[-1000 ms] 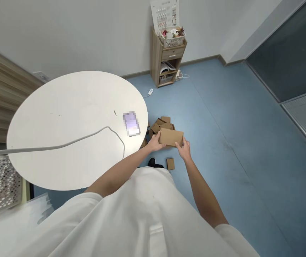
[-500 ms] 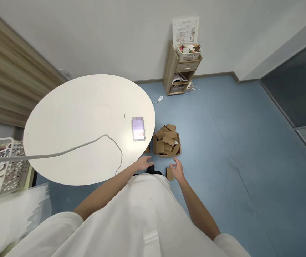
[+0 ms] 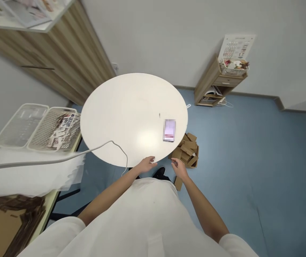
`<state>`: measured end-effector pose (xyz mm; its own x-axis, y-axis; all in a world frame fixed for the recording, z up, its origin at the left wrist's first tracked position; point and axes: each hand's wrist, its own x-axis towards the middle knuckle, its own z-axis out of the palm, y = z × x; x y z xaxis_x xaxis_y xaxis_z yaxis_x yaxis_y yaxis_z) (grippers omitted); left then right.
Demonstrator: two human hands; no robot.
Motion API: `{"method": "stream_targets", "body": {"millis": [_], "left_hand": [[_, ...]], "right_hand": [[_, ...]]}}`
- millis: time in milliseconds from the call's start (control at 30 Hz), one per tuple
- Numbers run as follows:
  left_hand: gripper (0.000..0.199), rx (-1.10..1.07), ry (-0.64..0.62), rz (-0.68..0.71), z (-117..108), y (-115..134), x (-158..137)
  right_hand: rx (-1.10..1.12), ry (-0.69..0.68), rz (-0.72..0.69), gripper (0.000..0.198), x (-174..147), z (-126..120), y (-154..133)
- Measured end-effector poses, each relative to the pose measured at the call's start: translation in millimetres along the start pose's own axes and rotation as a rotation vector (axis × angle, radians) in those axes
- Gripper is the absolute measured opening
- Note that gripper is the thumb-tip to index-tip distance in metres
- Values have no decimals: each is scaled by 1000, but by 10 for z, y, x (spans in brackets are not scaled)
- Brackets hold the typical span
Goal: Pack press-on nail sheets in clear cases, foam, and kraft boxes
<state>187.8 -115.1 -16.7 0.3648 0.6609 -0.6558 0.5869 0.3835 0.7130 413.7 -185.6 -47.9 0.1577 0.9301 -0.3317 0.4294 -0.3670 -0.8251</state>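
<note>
My left hand [image 3: 146,164] is over the near edge of a white oval table [image 3: 121,110], fingers apart and holding nothing. To its right, my right hand [image 3: 179,167] hangs past the table's edge with its fingers spread and nothing in them. Beyond the right hand, a carton of small brown cardboard boxes [image 3: 187,150] stands on the floor, partly hidden by the tabletop. One more brown box [image 3: 178,183] lies below my right wrist. A flat, phone-like thing with a blurred-out screen [image 3: 169,130] rests on the table's right part.
A grey cable [image 3: 99,146] runs across the table's near left side. White perforated baskets [image 3: 39,134], white sheets [image 3: 30,175] and folded brown cardboard [image 3: 1,225] sit on a surface at left. A small wooden cabinet [image 3: 209,80] stands by the wall.
The view has turned left, so the table and carton appear further right and more of the left side shows. Both hands stay open and empty; the right hand appears nearer the table edge.
</note>
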Motion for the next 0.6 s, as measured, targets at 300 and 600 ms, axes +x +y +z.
{"method": "stream_targets", "body": {"millis": [300,600], "left_hand": [[61,-118,178,8,-939,-529,-401],[61,-620,620,128,-1947,-1200,-945]], "right_hand": [[-9,-119,-77,36,109,839,-741],[274,-393,-40,53,423,1787,-1835]]}}
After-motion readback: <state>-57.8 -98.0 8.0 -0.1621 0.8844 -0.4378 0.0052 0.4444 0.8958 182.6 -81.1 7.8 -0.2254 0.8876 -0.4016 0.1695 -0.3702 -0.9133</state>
